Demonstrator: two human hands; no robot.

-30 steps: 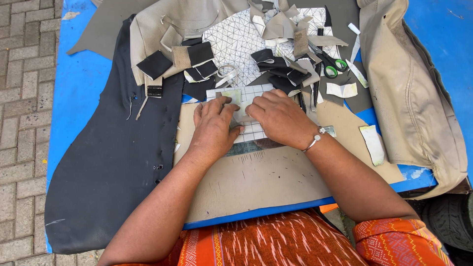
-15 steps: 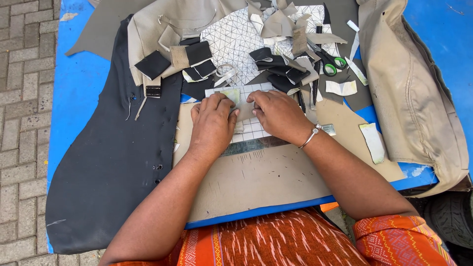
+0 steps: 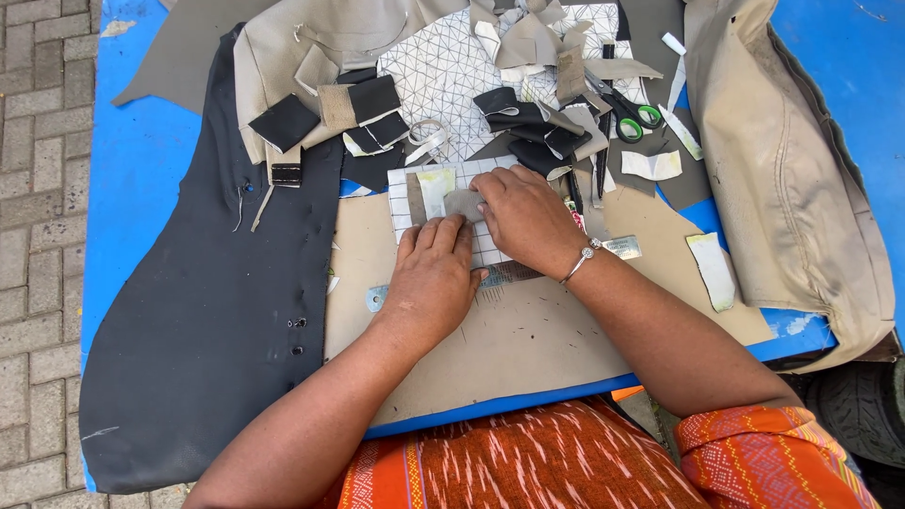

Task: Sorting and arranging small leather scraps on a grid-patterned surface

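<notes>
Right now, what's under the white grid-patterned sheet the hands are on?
The white grid-patterned sheet lies on a tan cardboard board. A metal ruler pokes out below its lower edge. The left hand and right hand hide the rest.

A large black fabric panel (image 3: 198, 320) is lying across the left of the blue counter (image 3: 141, 160). Green-handled scissors (image 3: 630, 111) are resting at the far side among black and beige scraps (image 3: 528, 123). A white patterned sheet (image 3: 443, 80) is lying beneath them. A beige padded cover (image 3: 782, 188) is sprawling along the right edge. Grey paving (image 3: 38, 236) is showing at the left.
</notes>
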